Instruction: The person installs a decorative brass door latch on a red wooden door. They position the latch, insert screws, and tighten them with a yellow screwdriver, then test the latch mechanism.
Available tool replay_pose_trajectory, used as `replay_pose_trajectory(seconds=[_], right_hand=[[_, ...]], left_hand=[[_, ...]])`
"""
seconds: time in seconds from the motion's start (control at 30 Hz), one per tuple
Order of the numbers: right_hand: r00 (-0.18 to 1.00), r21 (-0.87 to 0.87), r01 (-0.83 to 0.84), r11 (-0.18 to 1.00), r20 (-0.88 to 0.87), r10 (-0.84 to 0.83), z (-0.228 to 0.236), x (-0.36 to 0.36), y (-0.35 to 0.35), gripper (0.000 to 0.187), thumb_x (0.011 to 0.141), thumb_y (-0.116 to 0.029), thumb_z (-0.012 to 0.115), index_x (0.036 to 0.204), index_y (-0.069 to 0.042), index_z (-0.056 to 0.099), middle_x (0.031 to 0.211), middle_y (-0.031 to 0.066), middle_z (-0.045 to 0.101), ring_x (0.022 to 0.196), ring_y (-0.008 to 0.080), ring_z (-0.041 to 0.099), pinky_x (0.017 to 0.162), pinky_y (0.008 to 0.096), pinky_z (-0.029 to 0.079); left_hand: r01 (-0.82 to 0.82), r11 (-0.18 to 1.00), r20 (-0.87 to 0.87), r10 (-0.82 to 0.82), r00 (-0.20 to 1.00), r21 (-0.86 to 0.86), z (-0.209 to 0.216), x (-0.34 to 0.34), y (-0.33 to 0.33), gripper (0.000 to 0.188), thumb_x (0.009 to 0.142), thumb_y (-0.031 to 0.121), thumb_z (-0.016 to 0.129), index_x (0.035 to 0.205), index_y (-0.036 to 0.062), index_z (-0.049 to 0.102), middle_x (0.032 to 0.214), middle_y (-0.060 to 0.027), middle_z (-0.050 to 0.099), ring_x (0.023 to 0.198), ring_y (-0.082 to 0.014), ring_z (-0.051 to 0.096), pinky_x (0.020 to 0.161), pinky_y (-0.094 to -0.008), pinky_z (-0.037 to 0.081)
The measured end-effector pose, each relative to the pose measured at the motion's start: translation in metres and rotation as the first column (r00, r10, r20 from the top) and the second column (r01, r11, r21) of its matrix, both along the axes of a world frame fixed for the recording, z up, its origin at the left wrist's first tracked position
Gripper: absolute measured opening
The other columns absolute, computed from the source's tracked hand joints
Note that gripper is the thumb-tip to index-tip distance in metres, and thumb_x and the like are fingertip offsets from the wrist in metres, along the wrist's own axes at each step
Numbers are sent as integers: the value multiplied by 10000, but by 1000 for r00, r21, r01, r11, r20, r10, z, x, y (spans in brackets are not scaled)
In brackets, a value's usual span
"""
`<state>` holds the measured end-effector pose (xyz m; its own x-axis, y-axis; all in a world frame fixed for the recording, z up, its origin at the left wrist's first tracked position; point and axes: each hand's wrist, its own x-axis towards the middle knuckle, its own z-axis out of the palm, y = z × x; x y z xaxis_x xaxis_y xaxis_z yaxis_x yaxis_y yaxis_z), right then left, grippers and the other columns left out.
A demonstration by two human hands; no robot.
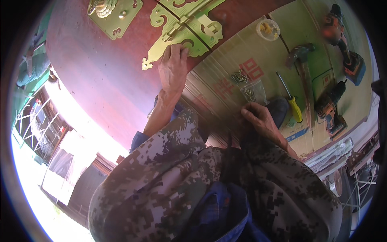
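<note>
My left hand (173,66) is at a brass hasp plate (161,46) with scrolled edges, mounted on a dark red wooden panel (105,76). Its fingers are bent and pressed together at the plate's lower edge; what they pinch, if anything, is hidden. Low above the cardboard, my right hand (260,117) has thumb and fingers drawn together, their tips in shadow, so I cannot make out what lies between them. Just beyond it, a clear plastic bag (254,92) holds small brass screws, with more loose screws (239,77) beside it.
Flattened cardboard (213,68) lies right of the panel. On it are a yellow-handled screwdriver (295,109), a hammer (306,76), two orange-and-black power drills (332,109) and a round tub (268,29) with yellowish contents. Another brass plate (117,20) sits at the upper left.
</note>
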<state>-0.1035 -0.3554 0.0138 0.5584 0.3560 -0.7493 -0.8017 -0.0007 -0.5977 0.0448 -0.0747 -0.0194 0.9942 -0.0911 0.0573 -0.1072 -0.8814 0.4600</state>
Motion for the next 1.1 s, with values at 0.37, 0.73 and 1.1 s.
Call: replay_pose_trajectory(seconds=[0.37, 0.73, 1.1], right_hand=[[999, -28, -27, 999, 42, 28, 4, 2, 0, 290, 1050, -282, 611, 1059, 2, 670, 869, 40, 689, 774, 113, 616, 694, 278, 504], [997, -58, -17, 998, 71, 21, 3, 1, -1, 281, 1047, -275, 619, 1059, 0, 671, 872, 41, 690, 796, 110, 622, 716, 282, 510], [992, -93, -28, 995, 119, 39, 1, -2, -2, 276, 1014, -262, 642, 1055, 8, 673, 867, 69, 689, 788, 170, 634, 733, 327, 514]], left_hand=[[18, 999, -99, -16, 995, 26, 9, 3, -1, 97, 947, 65, 669, 965, 58, 574, 924, -130, 659, 819, -332, 664, 699, -432, 549], [197, 980, -40, -198, 979, -37, 1, 12, 14, 127, 959, 138, 691, 982, 45, 608, 892, -121, 683, 752, -321, 666, 654, -437, 533], [519, 853, -111, -521, 846, -47, 9, 29, 32, 128, 991, 144, 576, 1011, 19, 559, 880, -143, 568, 787, -355, 600, 692, -432, 517]])
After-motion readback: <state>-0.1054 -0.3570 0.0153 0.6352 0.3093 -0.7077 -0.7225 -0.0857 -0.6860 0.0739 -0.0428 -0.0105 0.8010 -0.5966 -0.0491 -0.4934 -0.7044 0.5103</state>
